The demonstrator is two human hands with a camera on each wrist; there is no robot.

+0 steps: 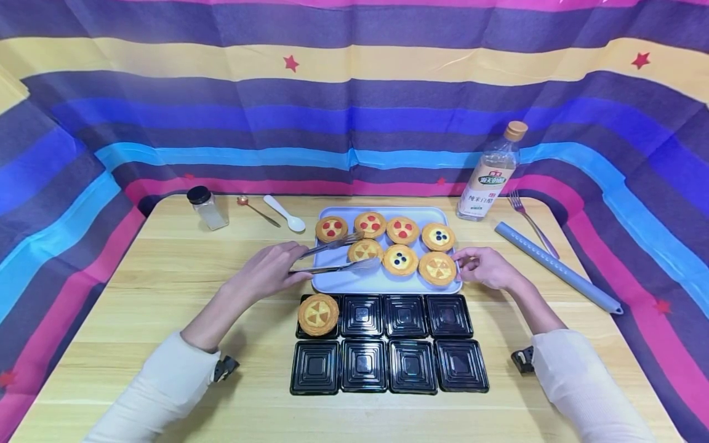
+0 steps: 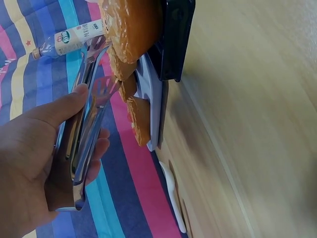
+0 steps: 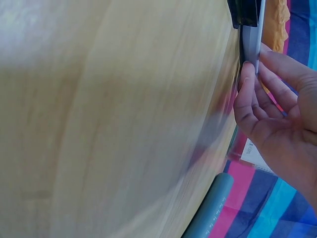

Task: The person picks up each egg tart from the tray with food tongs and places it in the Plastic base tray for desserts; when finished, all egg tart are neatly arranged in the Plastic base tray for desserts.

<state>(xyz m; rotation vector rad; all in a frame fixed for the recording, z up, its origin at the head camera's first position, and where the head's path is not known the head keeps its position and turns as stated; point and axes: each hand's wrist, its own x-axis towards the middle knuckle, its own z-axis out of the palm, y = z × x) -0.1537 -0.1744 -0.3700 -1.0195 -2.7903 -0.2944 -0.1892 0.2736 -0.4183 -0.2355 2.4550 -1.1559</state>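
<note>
One triangle-topped tart [image 1: 365,253] | lies right of nearer left hand [image 1: 271,268], seemingly between arms of tongs [image 1: 332,268] | this hand grips tongs | right hand [image 1: 487,267] pinches tray [image 1: 343,285]

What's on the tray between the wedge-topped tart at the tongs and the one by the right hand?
A blueberry-topped tart lies between them on the tray, as the head view shows.

Tongs [image 2: 90,139] shiny metal; black trays [image 1: 364,365] glossy plastic; table [image 1: 138,283] smooth wood; backdrop [image 1: 277,120] creased cloth; tart crusts [image 2: 132,29] rough, glossy.
</note>
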